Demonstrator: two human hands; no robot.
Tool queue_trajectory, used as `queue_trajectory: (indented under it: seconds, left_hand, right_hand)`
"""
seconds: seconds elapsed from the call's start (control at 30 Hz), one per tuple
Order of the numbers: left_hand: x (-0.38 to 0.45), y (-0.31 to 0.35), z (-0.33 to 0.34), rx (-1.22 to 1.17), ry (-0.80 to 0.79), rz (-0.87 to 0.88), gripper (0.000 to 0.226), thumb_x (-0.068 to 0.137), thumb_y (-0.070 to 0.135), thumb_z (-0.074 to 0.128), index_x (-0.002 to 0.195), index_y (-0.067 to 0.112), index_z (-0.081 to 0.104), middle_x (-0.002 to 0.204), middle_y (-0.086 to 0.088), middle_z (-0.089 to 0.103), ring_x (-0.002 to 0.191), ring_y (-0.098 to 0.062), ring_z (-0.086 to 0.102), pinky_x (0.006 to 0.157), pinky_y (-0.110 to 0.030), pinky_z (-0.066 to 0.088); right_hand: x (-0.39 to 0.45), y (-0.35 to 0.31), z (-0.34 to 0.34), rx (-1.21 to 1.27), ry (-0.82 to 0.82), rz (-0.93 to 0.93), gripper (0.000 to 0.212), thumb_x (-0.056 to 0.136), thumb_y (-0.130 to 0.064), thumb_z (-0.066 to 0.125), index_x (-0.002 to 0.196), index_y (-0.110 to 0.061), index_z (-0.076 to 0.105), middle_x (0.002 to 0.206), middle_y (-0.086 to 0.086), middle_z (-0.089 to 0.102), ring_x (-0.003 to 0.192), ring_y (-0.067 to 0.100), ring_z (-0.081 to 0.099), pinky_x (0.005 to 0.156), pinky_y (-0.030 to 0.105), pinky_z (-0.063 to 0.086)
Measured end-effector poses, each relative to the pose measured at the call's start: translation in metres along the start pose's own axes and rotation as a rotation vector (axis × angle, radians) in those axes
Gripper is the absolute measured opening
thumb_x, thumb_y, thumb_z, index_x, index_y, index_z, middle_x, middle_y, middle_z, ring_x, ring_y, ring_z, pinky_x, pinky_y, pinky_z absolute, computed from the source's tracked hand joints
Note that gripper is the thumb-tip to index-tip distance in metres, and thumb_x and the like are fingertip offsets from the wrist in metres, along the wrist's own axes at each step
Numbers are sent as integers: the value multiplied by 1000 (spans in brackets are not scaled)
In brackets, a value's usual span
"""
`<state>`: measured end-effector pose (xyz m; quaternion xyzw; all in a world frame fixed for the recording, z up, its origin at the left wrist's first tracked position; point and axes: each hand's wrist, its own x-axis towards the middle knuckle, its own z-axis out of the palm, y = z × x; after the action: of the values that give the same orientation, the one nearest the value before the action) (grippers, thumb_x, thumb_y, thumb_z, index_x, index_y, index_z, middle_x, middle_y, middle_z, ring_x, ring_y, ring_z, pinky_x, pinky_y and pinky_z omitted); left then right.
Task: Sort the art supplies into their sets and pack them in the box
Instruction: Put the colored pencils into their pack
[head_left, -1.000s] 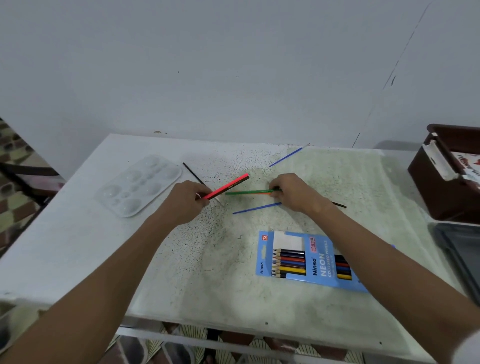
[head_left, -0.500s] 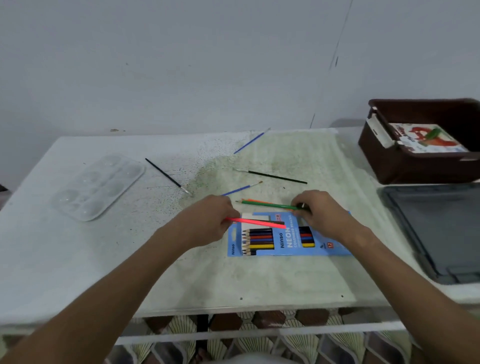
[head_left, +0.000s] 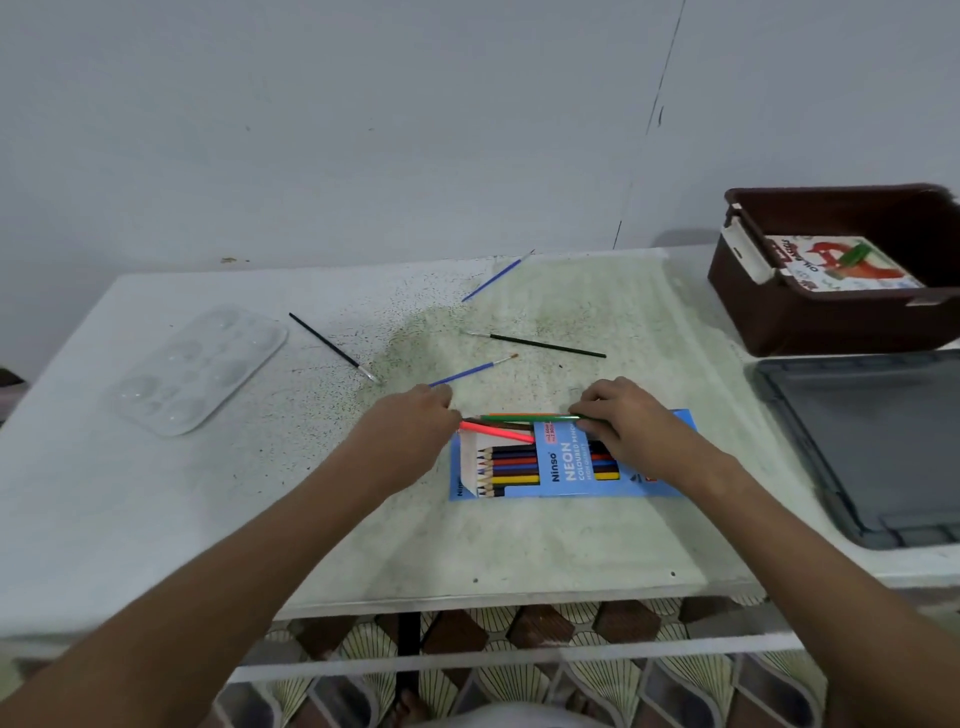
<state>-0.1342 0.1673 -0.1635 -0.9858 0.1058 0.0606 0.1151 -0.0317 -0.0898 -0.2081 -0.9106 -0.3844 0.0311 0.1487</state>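
The left hand (head_left: 415, 423) grips the red pencil (head_left: 496, 431), and the right hand (head_left: 626, 418) pinches a green pencil (head_left: 530, 417) with an orange pencil (head_left: 511, 414) beside it; all three lie over the upper edge of the blue pencil pack (head_left: 566, 460), near the middle of the bench (head_left: 156, 493). Four paintbrushes lie toward the rear edge: two blue (head_left: 496, 275) (head_left: 470, 372) and two black (head_left: 332, 347) (head_left: 545, 345). The clear palette (head_left: 200, 366) sits near the left edge, and the brown box (head_left: 831, 306) stands at the rear right corner.

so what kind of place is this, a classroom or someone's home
Probably a home craft corner, though that's a guess: a worn, speckled table against a bare wall, patterned floor tiles below, and a brown box beside loose brushes and a pencil pack.
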Motion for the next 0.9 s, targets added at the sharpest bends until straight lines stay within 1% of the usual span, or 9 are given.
queue_trajectory:
  seconds: [0.23, 0.33, 0.43, 0.53, 0.6, 0.67, 0.73, 0.8, 0.9]
  left_hand:
    - [1, 18, 19, 212, 57, 115, 38, 94, 12, 47, 130, 4, 45, 122, -11, 47, 103, -26, 49, 79, -35, 42]
    - [-2, 19, 25, 224, 93, 126, 47, 94, 16, 44, 139, 1, 35, 129, -14, 42, 111, -29, 45, 87, -38, 40]
    - [2, 16, 22, 180, 73, 138, 42, 95, 14, 47, 136, 7, 40, 128, -11, 44, 111, -27, 46, 89, -37, 39]
    - [14, 14, 20, 38, 40, 122, 28, 96, 18, 50, 123, 17, 56, 110, -4, 54, 98, -21, 52, 76, -32, 38]
    - [21, 13, 19, -236, 14, 31, 26, 97, 24, 51, 118, 19, 64, 106, -2, 59, 96, -19, 56, 72, -30, 40]
    - [25, 14, 18, -530, 16, -37, 23, 94, 26, 58, 112, 18, 68, 104, 0, 66, 94, -16, 58, 77, -28, 44]
    - [26, 16, 16, -697, 58, -56, 20, 89, 25, 66, 107, 15, 70, 96, 3, 70, 85, -10, 59, 73, -21, 45]
    - [28, 16, 14, -780, 117, -90, 20, 88, 26, 67, 105, 15, 71, 88, 7, 66, 79, -6, 59, 70, -18, 47]
    - [34, 10, 8, -700, 200, -93, 28, 90, 26, 63, 116, 17, 66, 96, 6, 61, 83, -8, 55, 87, -30, 49]
  right_hand:
    - [-8, -5, 10, -79, 123, -60, 31, 90, -26, 53, 107, -6, 70, 93, 8, 63, 78, 26, 56, 66, 41, 52]
    - [-12, -7, 16, -88, 168, -44, 30, 91, -27, 52, 108, -9, 69, 96, 6, 63, 81, 23, 56, 67, 40, 52]
    - [-15, -7, 19, -50, 183, -29, 31, 92, -27, 51, 111, -9, 70, 99, 5, 63, 86, 23, 55, 72, 38, 50]
    - [-13, -5, 19, -5, 179, -5, 25, 93, -21, 58, 111, -10, 70, 100, 4, 63, 88, 23, 55, 76, 38, 49]
    - [-11, -3, 16, 29, 168, 20, 23, 91, -17, 63, 112, -10, 71, 101, 5, 64, 89, 24, 54, 80, 39, 46]
    - [-8, -3, 13, 46, 129, 41, 24, 91, -15, 63, 113, -10, 70, 103, 5, 64, 92, 24, 54, 82, 35, 40]
    - [-4, -2, 11, 33, 96, 24, 24, 91, -13, 63, 113, -10, 70, 102, 7, 64, 92, 26, 55, 79, 32, 34]
    - [0, -2, 10, 6, 83, -7, 23, 91, -12, 62, 112, -10, 71, 100, 8, 64, 89, 28, 57, 76, 31, 33]
    - [3, 0, 8, -9, 119, -32, 22, 89, -11, 63, 109, -11, 72, 98, 8, 64, 86, 27, 58, 74, 33, 36]
